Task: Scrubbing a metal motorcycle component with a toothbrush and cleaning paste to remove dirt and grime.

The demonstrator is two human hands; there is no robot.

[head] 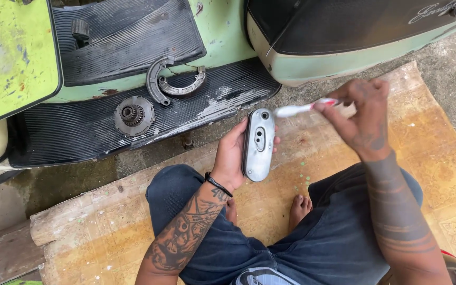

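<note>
Grey metal, that is what the cover (258,143) looks like: a long, rounded plate with a slot in the middle. It stands upright in the left hand (233,155), above the person's knees and the yellow mat (439,158). The palm is behind it and the fingers curl round its edges, holding it tight. It looks hard and stiff, and I think a bit heavy for its size. It may be slippery too, so the edges seem the best place to hold.

The right hand (362,119) is closed on a toothbrush (304,108), and the brush end touches the top of the cover. The brush looks light and bendy.

A gear (134,114) and a curved part (178,79) lie on the scooter's black floor (80,132).
</note>
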